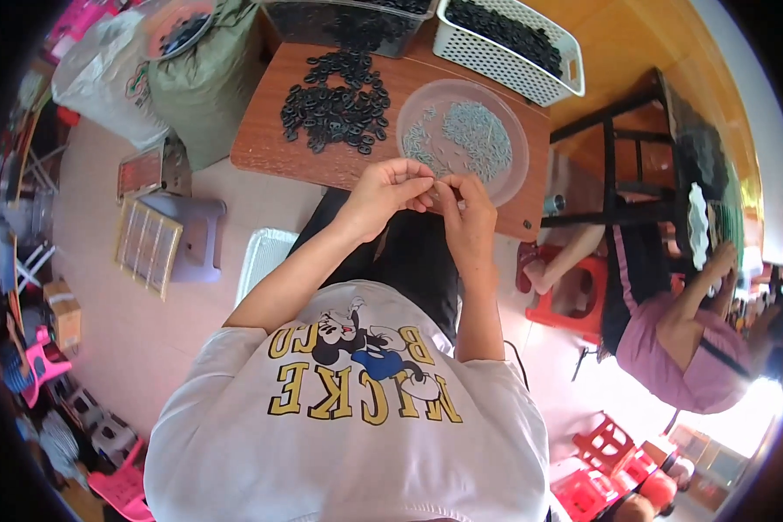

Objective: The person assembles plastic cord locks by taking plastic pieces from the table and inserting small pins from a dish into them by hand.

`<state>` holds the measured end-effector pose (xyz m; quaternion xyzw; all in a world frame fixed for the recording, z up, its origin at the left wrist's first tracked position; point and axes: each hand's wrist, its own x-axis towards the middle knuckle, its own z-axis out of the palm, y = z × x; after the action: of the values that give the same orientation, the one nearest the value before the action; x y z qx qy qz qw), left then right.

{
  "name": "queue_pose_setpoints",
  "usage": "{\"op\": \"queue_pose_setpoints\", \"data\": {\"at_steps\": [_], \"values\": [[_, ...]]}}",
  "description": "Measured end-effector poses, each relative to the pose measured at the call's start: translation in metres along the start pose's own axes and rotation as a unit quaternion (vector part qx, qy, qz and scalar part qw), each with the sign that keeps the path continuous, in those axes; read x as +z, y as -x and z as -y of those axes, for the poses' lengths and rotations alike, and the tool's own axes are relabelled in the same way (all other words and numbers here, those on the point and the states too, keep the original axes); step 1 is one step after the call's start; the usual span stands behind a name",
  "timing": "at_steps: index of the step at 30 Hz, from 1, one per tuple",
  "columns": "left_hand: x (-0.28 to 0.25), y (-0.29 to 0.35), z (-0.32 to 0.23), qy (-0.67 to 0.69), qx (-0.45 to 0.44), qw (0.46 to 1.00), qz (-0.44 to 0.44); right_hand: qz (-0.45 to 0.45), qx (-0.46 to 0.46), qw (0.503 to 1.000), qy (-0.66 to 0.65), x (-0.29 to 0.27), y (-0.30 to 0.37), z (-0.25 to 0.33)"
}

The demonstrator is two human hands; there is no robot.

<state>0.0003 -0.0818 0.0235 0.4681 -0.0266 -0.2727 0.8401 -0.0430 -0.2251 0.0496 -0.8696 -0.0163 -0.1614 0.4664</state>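
Observation:
Over the near edge of the wooden table [261, 130], my left hand [384, 197] and my right hand [470, 217] meet, fingertips almost touching. Both are closed in a pinch. Whatever lies between the fingertips is too small to make out. Just beyond my right hand stands a round, pale pink basin [520, 165] holding many small, light blue-grey, stick-like pieces [478, 130]. A loose pile of small black oval ring-shaped parts [335, 104] spreads across the tabletop, past my left hand.
At the table's far side are a white perforated basket [531, 83] and a clear bin [296, 22], both with black parts. Sacks [204, 104] stand at left, near a grey stool [200, 239]. A person in pink [683, 357] sits at right beside a black frame [613, 165].

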Motion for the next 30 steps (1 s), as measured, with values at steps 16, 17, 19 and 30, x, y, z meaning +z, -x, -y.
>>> {"op": "queue_pose_setpoints", "data": {"at_steps": [16, 17, 19, 30], "values": [[-0.031, 0.01, -0.019, -0.189, -0.01, 0.975, 0.119, 0.072, 0.092, 0.992, -0.04, 0.005, 0.026, 0.017], [-0.033, 0.011, -0.019, -0.199, -0.015, 0.972, 0.121, 0.077, 0.089, 0.992, -0.04, 0.004, 0.024, 0.017], [-0.035, 0.013, -0.018, -0.207, -0.014, 0.971, 0.118, 0.104, 0.073, 0.992, -0.02, 0.003, 0.022, 0.018], [-0.042, 0.018, -0.016, 0.044, -0.003, 0.999, -0.029, 0.019, 0.012, 0.999, 0.044, -0.006, -0.021, -0.02]]}}
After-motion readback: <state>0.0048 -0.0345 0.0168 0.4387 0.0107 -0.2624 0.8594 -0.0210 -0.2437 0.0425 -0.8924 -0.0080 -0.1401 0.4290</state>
